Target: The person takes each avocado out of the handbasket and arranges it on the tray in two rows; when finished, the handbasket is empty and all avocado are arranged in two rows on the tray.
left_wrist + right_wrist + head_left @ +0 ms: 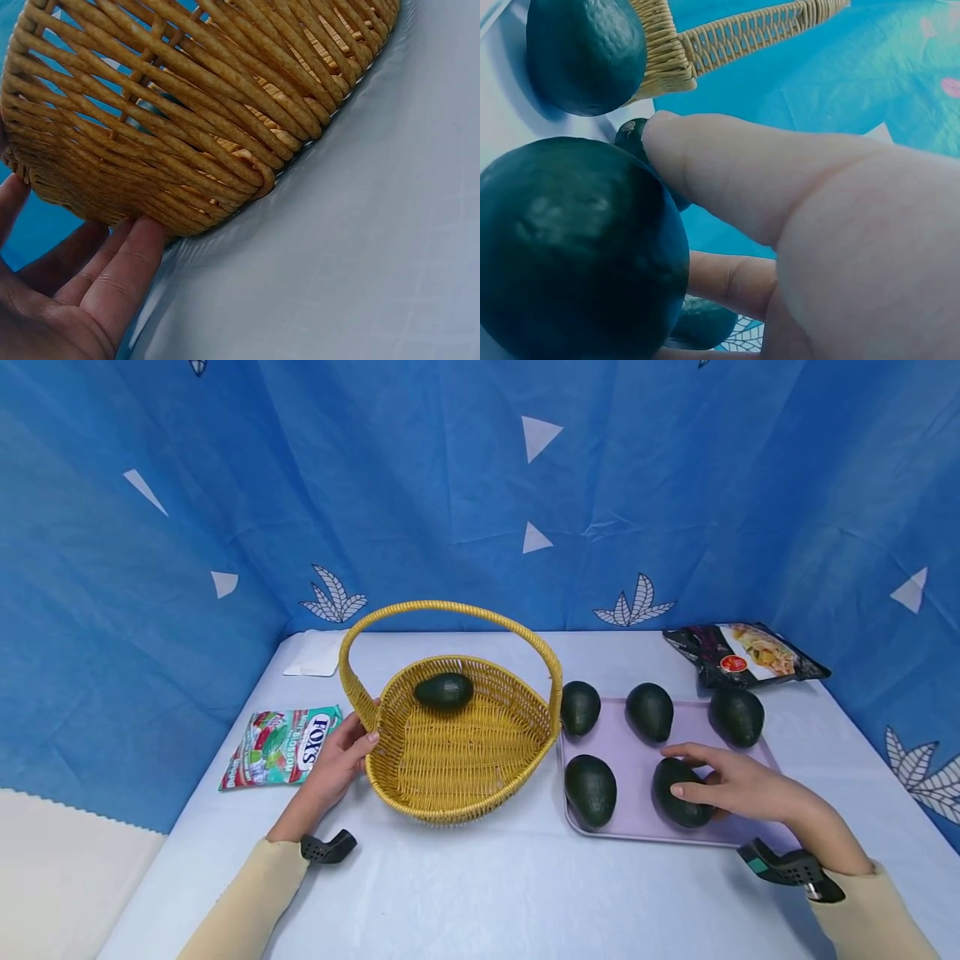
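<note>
Pick-up step, by my judgement. Right hand (738, 785) curls around the near-right avocado (678, 793) on the lilac tray (637, 756). Left hand (337, 764), fingers relaxed, steadies the wicker basket (457, 752) on the table (510, 885). Next calls for a lift toward the basket.

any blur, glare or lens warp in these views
Head view: sharp, evenly lit, soft shadows, table edges bowed by a wide lens. Left wrist view: basket crisp, left hand a little soft. Right wrist view: right hand fills the frame and is blurred; the avocado carries a dull sheen.
</note>
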The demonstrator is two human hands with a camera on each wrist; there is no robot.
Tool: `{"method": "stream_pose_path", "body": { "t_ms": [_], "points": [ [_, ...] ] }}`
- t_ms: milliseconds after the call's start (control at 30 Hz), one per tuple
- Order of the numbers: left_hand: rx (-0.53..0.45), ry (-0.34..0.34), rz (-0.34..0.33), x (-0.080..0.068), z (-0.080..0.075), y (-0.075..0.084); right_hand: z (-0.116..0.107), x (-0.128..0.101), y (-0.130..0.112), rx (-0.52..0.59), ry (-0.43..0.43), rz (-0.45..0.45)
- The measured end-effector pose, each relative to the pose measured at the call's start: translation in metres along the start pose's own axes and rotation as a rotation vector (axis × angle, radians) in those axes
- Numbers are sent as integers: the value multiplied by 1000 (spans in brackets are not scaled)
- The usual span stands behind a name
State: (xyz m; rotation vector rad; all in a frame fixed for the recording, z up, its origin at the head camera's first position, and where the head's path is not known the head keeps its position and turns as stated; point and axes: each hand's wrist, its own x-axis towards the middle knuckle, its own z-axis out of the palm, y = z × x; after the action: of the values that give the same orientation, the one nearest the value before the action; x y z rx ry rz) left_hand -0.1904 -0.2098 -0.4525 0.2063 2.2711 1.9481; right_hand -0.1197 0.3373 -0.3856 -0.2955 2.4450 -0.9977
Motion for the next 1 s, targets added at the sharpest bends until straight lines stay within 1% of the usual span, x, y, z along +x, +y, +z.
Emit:
{"method": "stream_pose_path", "body": {
  "t_ms": [300,400,567,733,867,1000],
  "points": [
    [-7,-3,18,0,0,-1,0,-2,0,-9,17,-25],
    [-13,-3,14,0,-1,-1,-1,-2,0,-16,22,-26],
    [-30,-5,4,0,-1,-1,-6,-4,-2,-36,24,-2],
    [-23,-3,7,-1,-1,-1,-14,-9,-3,-69,46,19],
    [-16,-1,13,-1,-1,-1,-23,-11,-10,-145,91,-37],
    [-14,1,12,-1,0,-1,-30,-9,-24,-231,141,-137]
  ]
}}
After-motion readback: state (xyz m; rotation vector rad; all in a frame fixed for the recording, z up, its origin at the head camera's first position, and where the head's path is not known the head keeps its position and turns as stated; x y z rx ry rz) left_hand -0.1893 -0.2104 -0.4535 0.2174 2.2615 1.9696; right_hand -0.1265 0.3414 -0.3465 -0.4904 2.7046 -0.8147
